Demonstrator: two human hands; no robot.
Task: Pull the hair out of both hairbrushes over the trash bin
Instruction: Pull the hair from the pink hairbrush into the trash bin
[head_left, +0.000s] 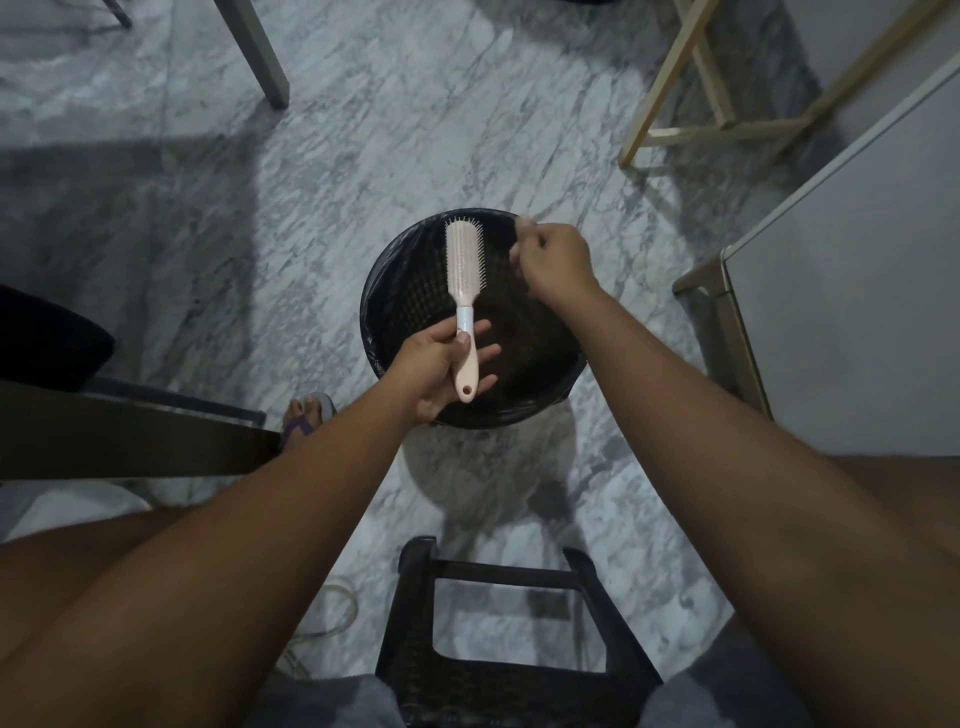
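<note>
Head view shows the pale pink plastic hairbrush (464, 265) held by its handle under the thumb of the left hand (441, 371), directly above the round black-lined trash bin (374, 332), so pulled hair should fall inside. The right hand (556, 260) curls its fingers (524, 228) near the bristles; they are blurred, so I cannot tell if they pinch hair.
</note>
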